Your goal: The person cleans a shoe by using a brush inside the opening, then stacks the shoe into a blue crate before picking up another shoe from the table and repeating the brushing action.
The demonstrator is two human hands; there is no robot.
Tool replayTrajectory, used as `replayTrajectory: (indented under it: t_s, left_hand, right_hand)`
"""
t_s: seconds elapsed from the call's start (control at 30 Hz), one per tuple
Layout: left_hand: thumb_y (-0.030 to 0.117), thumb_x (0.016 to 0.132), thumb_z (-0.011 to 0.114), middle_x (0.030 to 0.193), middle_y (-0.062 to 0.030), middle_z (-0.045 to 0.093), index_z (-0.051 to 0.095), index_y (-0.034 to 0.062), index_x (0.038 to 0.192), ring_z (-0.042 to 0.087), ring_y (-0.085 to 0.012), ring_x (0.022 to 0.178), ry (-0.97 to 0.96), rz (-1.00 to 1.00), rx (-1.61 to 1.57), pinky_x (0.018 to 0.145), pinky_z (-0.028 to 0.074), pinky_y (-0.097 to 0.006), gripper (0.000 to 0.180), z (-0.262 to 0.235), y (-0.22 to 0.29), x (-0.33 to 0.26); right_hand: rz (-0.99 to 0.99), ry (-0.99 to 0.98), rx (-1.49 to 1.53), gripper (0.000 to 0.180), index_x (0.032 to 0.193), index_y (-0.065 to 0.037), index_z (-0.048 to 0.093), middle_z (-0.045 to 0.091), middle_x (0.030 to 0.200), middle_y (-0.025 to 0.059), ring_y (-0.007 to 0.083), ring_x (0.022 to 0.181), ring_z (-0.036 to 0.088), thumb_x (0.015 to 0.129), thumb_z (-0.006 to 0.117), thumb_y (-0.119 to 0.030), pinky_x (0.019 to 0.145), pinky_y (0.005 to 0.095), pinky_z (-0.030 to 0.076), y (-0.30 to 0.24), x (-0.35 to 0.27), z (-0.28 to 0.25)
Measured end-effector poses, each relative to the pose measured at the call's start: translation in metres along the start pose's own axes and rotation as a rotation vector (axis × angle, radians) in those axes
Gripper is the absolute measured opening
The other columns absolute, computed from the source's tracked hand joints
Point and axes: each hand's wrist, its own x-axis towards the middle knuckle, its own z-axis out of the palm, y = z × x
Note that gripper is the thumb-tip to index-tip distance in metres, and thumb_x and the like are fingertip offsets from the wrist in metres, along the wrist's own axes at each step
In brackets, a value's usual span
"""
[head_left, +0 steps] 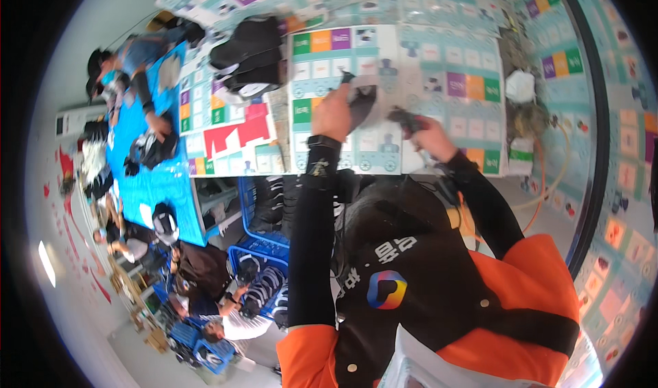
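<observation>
Over the printed table top (384, 162), my left hand (333, 116) is closed on a dark, curved fabric piece (362, 104). Part of that piece sticks out past the fingers, to the right of the hand. To its right, my right hand (434, 140) grips a dark hand tool (406, 120), its front end pointing left toward the fabric piece. A gap separates the tool from the piece. My palm and fingers hide much of the tool's handle, so its exact kind is unclear.
Black fabric pieces (248, 53) lie piled left of my hands, near a red cut-out sheet (240, 136). Blue crates (260, 251) with dark goods stand below the table edge. An orange hose (541, 175) hangs at right. A co-worker's hand (160, 125) is over a blue table (130, 162).
</observation>
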Motion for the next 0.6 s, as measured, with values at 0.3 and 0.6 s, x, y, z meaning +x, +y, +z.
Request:
replayTrajectory:
  t_s: [0.3, 0.6]
  left_hand:
    - [0.014, 0.097, 0.057, 0.104, -0.0194, 0.071, 0.063, 0.0107, 0.123, 0.069, -0.0422, 0.090, -0.021, 0.036, 0.002, 0.077, 0.055, -0.052, 0.027, -0.004, 0.011, -0.003]
    - [0.013, 0.097, 0.057, 0.106, -0.0187, 0.071, 0.064, 0.0087, 0.124, 0.068, -0.0417, 0.094, -0.065, 0.022, -0.060, 0.080, 0.054, -0.051, 0.028, -0.006, 0.016, -0.005]
  right_hand:
    - [-0.130, 0.186, -0.486, 0.029, 0.105, 0.002, 0.067, 0.067, 0.092, 0.0319, 0.0511, 0.092, 0.062, 0.083, 0.055, -0.014, 0.083, 0.0530, 0.051, -0.013, 0.006, 0.059]
    - [-0.115, 0.198, -0.514, 0.025, 0.101, 0.001, 0.067, 0.067, 0.091, 0.0315, 0.0509, 0.090, 0.063, 0.087, 0.053, -0.015, 0.081, 0.0553, 0.050, -0.001, 0.007, 0.060]
